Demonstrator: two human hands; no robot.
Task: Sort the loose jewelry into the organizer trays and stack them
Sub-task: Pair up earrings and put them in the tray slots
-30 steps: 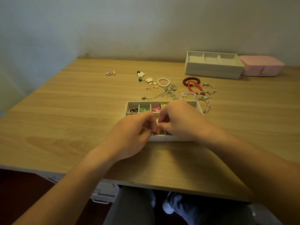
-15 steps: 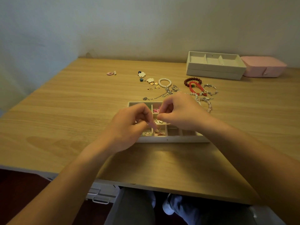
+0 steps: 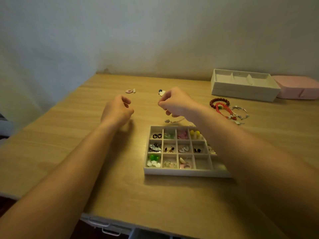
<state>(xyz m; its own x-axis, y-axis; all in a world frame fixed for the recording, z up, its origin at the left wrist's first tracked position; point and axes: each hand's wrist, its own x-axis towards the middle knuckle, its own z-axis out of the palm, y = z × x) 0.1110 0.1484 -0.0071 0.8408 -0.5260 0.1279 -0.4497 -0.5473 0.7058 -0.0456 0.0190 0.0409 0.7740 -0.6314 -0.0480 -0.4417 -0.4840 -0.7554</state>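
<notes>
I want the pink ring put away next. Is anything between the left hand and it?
Nothing visible. Only bare table lies between the left hand and the pink ring, which sits just beyond it with a small white piece beside it.

Table light tan, streaked wood grain; wall pale grey-white; tray cream, its cells holding black studs with white marks, bright green beads, pink bits, yellow beads; far trays cream; box soft pink; one bracelet dark brown-red; another, the red bracelet, bright with a green bead; bangle silver; ring pink.
</notes>
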